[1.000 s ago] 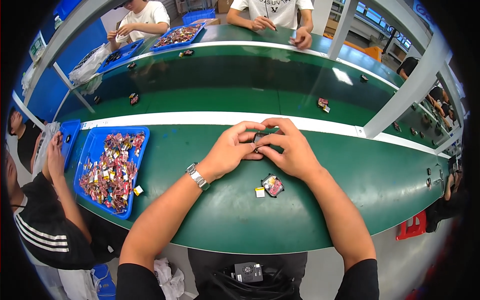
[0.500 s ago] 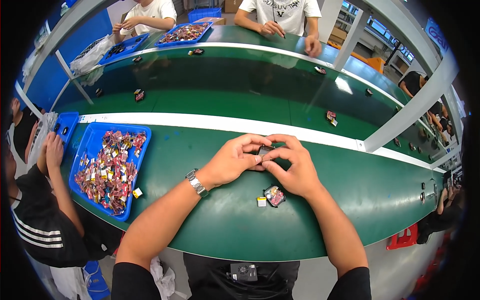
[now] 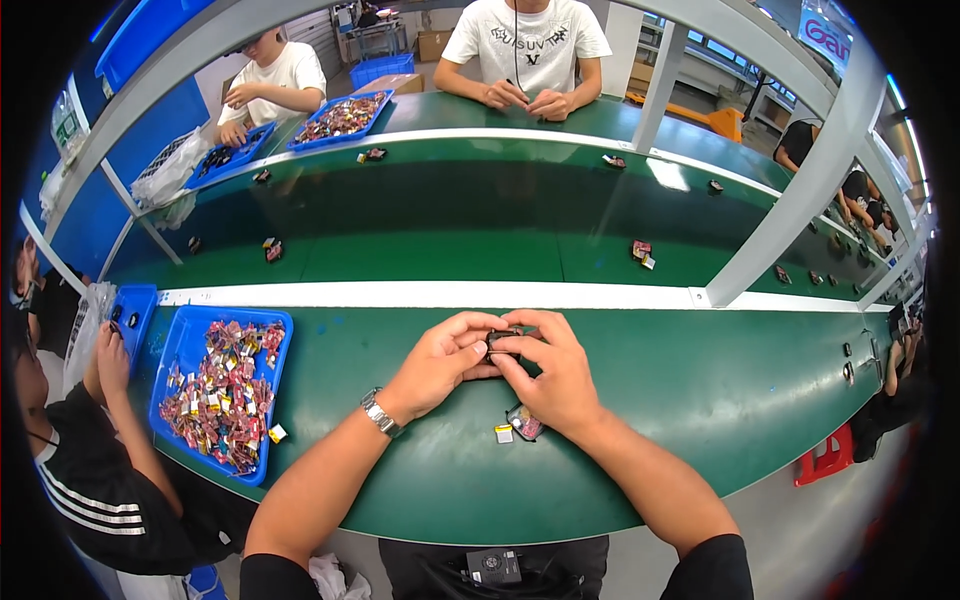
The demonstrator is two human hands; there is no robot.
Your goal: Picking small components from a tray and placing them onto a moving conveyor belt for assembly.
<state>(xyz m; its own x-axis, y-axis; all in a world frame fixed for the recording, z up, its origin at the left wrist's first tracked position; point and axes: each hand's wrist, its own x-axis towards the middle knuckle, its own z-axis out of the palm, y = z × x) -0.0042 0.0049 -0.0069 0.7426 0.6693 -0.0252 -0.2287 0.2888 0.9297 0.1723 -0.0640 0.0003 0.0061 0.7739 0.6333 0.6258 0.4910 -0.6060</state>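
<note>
Between the fingertips of both hands is a small black plastic casing [image 3: 504, 341], held just above the green bench. My left hand [image 3: 440, 362], with a metal-banded watch on its wrist, pinches it from the left. From the other side my right hand [image 3: 554, 368] grips it, thumb and fingers bent round it. The fingers cover much of the casing. Below my right hand lies another black casing [image 3: 523, 421] with a reddish circuit board in it. A small white and yellow battery [image 3: 503, 433] rests beside that one.
A blue tray [image 3: 283, 372] heaped with reddish boards and batteries stands at my left, a loose battery [image 3: 277, 433] by its edge. Beyond a white rail [image 3: 430, 294] runs a green belt [image 3: 420, 240] with scattered assemblies. A metal post [image 3: 775, 225] rises at right. Co-workers sit left and opposite.
My head view has tilted up a little. The casing has turned between my fingers, both hands still on it. Across the belt, a co-worker's hands have come together.
</note>
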